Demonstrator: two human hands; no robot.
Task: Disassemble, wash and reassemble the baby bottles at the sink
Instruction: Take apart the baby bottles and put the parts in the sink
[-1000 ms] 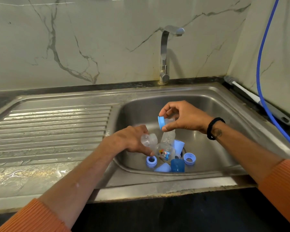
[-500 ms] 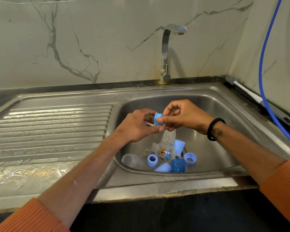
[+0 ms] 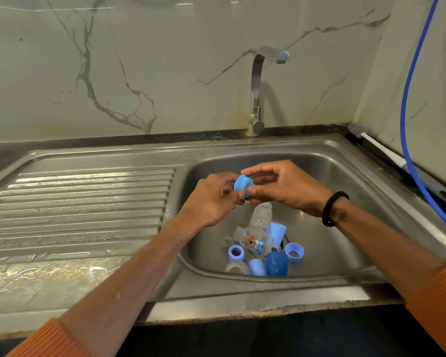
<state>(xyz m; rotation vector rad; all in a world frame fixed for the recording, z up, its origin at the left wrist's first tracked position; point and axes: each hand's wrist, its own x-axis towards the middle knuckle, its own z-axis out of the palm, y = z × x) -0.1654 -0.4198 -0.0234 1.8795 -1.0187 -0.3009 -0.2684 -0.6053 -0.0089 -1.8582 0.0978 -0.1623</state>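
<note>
From the head cam: both hands meet over the sink basin [image 3: 345, 176] with a blue collar ring [image 3: 242, 186] pinched between them. The left hand [image 3: 211, 199] grips it from the left, and the right hand [image 3: 283, 186] has its fingertips curled on the right edge. The ring's flat face tilts up-left, axis roughly running hand to hand. Can't tell if a teat is still inside. A clear bottle [image 3: 258, 233] and more blue rings and caps lie directly below, near the drain. I'd guess popping the teat out comes next.
</note>
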